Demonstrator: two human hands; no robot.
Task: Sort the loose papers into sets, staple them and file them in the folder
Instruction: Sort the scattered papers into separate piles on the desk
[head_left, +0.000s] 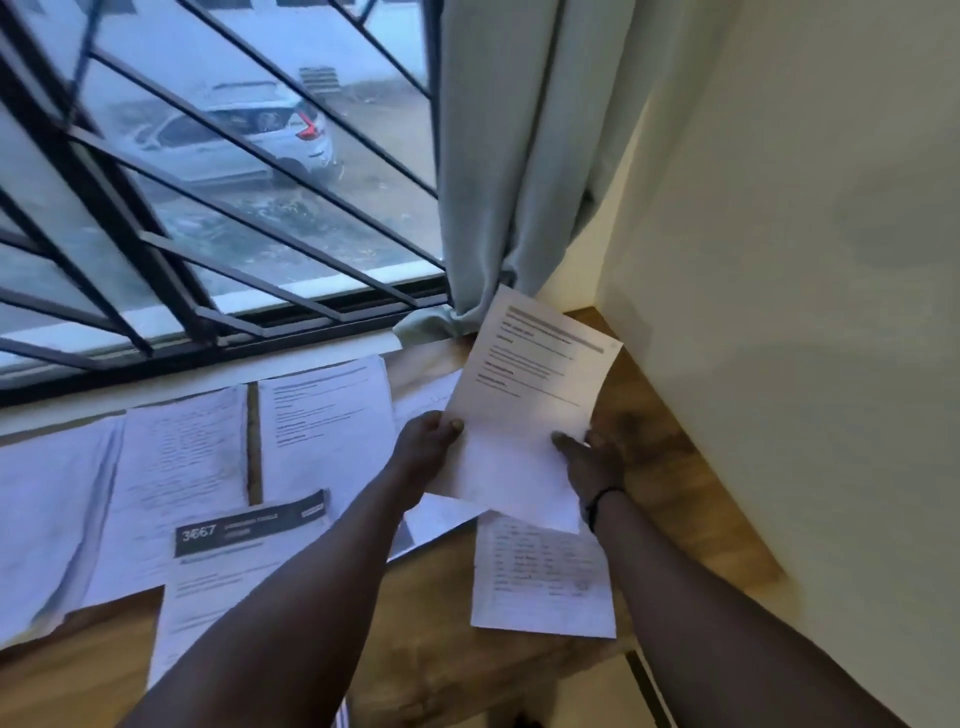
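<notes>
Head view: both hands hold one printed sheet (524, 405) up off the table (431, 623), over its far right corner, near the curtain (498, 156). The left hand (423, 457) pinches the sheet's left edge, thumb on top; the right hand (592, 462) grips the lower right edge, thumb on the face and the other fingers hidden behind.

The risks, as I judge them: the sheet is gripped only low down, so its free upper half could sag or crease. It could also be laid on the wrong pile, since the loose papers (322, 415) along the window edge overlap and their print is too blurred here to tell sets apart. The handwritten page (540, 582) just below the held sheet lies close to the table's near edge and a brushing forearm could push it off. No stapler or folder is in view.

The sheet's long axis runs from the hands up toward the far right corner, its heading end pointing away and slightly right, tilted clockwise.
</notes>
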